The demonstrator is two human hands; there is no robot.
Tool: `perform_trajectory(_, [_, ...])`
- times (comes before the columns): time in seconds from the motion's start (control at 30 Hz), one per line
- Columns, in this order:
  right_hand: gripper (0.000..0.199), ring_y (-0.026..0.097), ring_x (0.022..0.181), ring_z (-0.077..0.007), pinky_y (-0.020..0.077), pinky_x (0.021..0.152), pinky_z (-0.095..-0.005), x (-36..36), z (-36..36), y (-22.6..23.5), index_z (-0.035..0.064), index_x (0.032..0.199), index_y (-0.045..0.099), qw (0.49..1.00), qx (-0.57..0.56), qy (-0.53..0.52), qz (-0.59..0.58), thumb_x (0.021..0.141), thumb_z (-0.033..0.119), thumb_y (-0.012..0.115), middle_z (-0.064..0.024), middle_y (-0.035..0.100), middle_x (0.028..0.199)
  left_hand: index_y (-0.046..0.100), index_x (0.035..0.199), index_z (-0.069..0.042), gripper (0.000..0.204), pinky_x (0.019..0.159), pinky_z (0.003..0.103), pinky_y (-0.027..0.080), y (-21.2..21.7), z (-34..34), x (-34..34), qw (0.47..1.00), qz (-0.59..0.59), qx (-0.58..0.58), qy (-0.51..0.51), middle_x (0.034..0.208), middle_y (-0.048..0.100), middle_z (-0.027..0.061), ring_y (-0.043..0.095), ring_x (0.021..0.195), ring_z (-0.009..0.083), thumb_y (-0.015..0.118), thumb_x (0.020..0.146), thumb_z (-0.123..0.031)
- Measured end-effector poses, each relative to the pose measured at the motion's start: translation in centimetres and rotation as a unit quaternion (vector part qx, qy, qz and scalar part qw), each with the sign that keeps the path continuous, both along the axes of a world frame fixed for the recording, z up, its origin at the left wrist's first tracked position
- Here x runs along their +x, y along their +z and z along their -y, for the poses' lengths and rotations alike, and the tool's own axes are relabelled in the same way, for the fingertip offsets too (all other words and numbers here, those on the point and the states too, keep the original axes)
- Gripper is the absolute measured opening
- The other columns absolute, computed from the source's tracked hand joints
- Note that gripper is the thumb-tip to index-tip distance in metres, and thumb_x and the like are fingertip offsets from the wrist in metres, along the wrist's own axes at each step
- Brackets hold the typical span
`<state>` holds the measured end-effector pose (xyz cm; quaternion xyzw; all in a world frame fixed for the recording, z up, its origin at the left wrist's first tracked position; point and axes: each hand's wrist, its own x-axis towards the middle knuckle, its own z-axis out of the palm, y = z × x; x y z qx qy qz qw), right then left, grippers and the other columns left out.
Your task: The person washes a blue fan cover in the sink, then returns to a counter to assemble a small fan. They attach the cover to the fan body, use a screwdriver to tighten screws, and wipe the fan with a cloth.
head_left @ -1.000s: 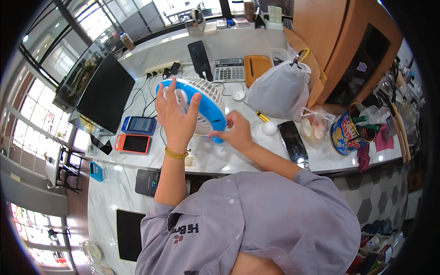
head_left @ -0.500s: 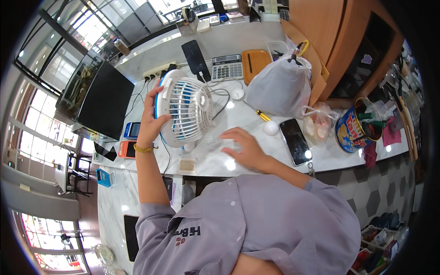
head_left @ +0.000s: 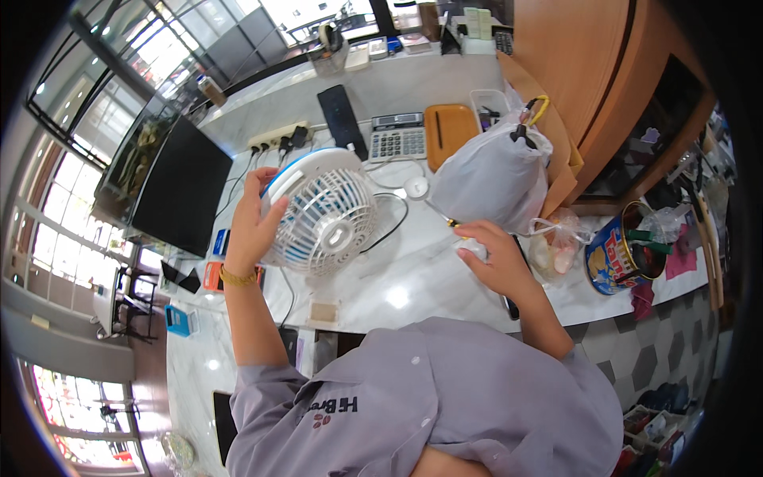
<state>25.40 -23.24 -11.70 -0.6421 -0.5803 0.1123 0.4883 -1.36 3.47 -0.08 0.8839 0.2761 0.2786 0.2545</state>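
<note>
A small white and blue desk fan (head_left: 324, 219) stands tilted on the marble counter, its round grille turned toward me. My left hand (head_left: 258, 222) grips the fan's left rim, thumb in front and fingers behind. At the right, my right hand (head_left: 499, 258) has its thumb and fingers around a small white round piece (head_left: 470, 248) that sits on the counter. The tip of a yellow and black screwdriver (head_left: 454, 223) shows just beyond these fingers; the rest is covered. A black cable (head_left: 404, 208) loops out beside the fan.
Behind the fan are a black phone (head_left: 342, 119), a calculator (head_left: 399, 143) and an orange tray (head_left: 450, 131). A white plastic bag (head_left: 493, 175) and a blue tin (head_left: 612, 258) stand to the right. A black monitor (head_left: 191, 187) is at the left. A small beige block (head_left: 323, 311) lies near the front edge.
My right hand has moved right, from beside the fan to the white round piece, and its fingers have closed around it. The fan has been lowered and its grille now faces me more.
</note>
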Motion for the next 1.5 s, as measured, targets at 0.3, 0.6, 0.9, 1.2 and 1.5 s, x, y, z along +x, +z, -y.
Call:
perform_trajectory(0.3, [0.024, 0.055, 0.111, -0.0329, 0.0431, 0.094, -0.0409, 2.8, -12.5, 4.2, 0.0042, 0.105, 0.067, 0.959, -0.163, 0.020, 0.231, 0.083, 0.013, 0.062, -0.0159, 0.061, 0.112, 0.065, 0.112, -0.007, 0.035, 0.066, 0.032, 0.048, 0.0, 1.5, 2.1, 0.986, -0.007, 0.114, 0.119, 0.088, 0.068, 0.0145, 0.064, 0.070, 0.0243, 0.058, 0.092, -0.034])
perform_trajectory(0.6, [0.041, 0.044, 0.129, -0.0329, 0.0243, 0.107, -0.0531, 2.6, -11.8, 1.6, 0.0024, 0.118, 0.061, 0.781, -0.375, -0.114, 0.485, 0.089, 0.030, 0.057, -0.0199, 0.049, 0.136, 0.063, 0.116, -0.004, 0.035, 0.069, 0.029, 0.049, -0.2, 1.8, 1.8, 0.987, 0.015, 0.110, 0.118, 0.094, 0.068, 0.0149, 0.066, 0.076, 0.0225, 0.063, 0.089, -0.026])
perform_trajectory(0.9, [0.033, 0.051, 0.121, -0.0301, 0.0328, 0.100, -0.0502, 3.4, -9.7, 2.0, 0.0017, 0.107, 0.063, 0.825, -0.322, -0.074, 0.458, 0.086, 0.027, 0.059, -0.0193, 0.056, 0.126, 0.062, 0.116, 0.000, 0.037, 0.078, 0.031, 0.050, -0.8, 1.4, 1.5, 0.988, 0.016, 0.104, 0.111, 0.103, 0.068, 0.0166, 0.067, 0.087, 0.0255, 0.064, 0.088, -0.024])
perform_trajectory(1.2, [0.013, 0.061, 0.092, -0.0324, 0.0514, 0.075, -0.0413, 1.9, -17.8, 0.0, -0.0010, 0.088, 0.065, 0.906, -0.258, -0.104, 0.318, 0.081, 0.006, 0.056, -0.0191, 0.061, 0.096, 0.062, 0.117, -0.002, 0.036, 0.073, 0.030, 0.050, -0.7, 1.3, 1.6, 0.988, 0.018, 0.108, 0.109, 0.099, 0.068, 0.0159, 0.067, 0.083, 0.0244, 0.063, 0.089, -0.025])
perform_trajectory(1.5, [0.019, 0.063, 0.097, -0.0362, 0.0541, 0.078, -0.0422, 4.9, -20.4, -0.4, -0.0023, 0.093, 0.066, 0.899, -0.297, -0.228, 0.227, 0.085, 0.006, 0.052, -0.0208, 0.062, 0.102, 0.062, 0.117, -0.001, 0.035, 0.071, 0.028, 0.049, -0.4, 1.5, 1.8, 0.990, 0.026, 0.102, 0.096, 0.096, 0.068, 0.0159, 0.065, 0.079, 0.0228, 0.059, 0.092, -0.026])
